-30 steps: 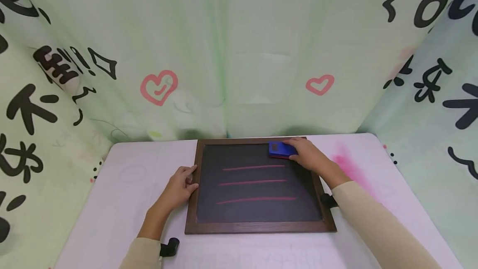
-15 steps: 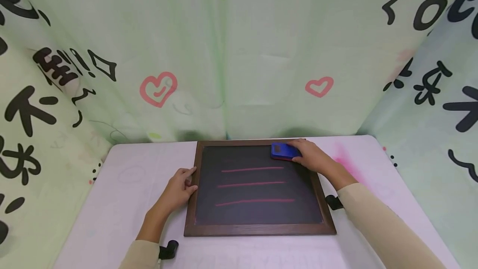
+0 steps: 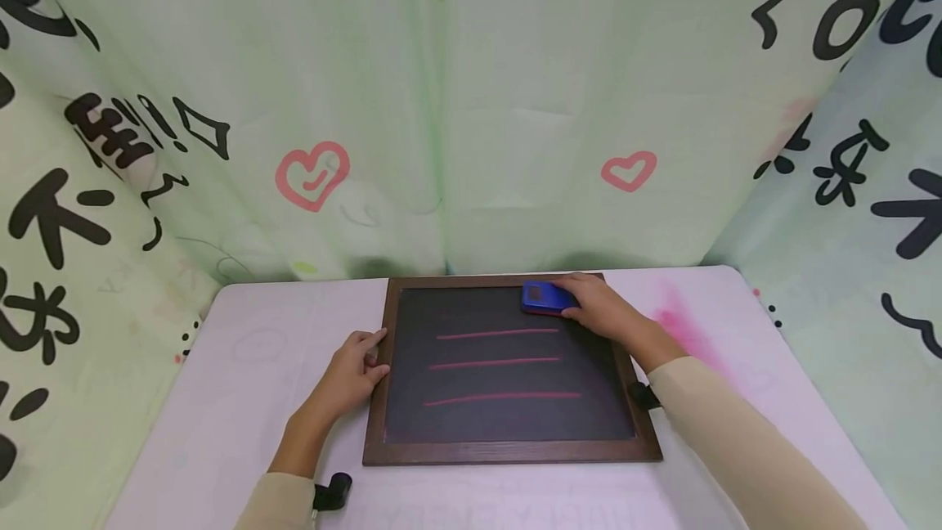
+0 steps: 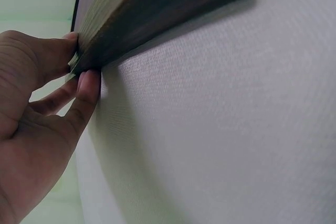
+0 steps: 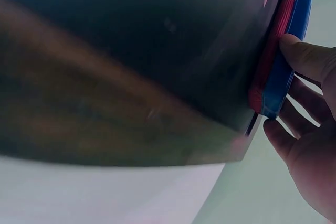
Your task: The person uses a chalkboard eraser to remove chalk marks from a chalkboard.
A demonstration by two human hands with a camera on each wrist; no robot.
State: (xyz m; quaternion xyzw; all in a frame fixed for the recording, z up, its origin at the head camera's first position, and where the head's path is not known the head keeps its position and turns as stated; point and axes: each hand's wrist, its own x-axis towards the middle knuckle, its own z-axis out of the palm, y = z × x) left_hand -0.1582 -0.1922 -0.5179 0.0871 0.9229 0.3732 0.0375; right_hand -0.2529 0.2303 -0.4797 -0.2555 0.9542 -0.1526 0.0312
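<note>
A framed blackboard (image 3: 508, 415) lies on the table, with several pink lines (image 3: 496, 362) drawn across its dark surface. At its left edge, my left hand (image 3: 352, 375) holds the brown wooden frame (image 4: 157, 14) between thumb and fingers. My right hand (image 3: 599, 307) grips a blue board eraser (image 3: 543, 296) at the board's upper right, above the top line. In the right wrist view, the eraser's red felt side (image 5: 273, 51) faces the board, the thumb lies on its near side, and the other fingers are behind it.
The pale pink table (image 3: 243, 415) reaches past the board on both sides, with a bright pink smudge (image 3: 680, 321) to the right. Light green curtains (image 3: 515, 105) with black writing and red hearts hang behind and at both sides.
My right hand first slid the eraser slightly right, then back left along the board's top. My left hand keeps its place on the frame, and the pink lines look the same.
</note>
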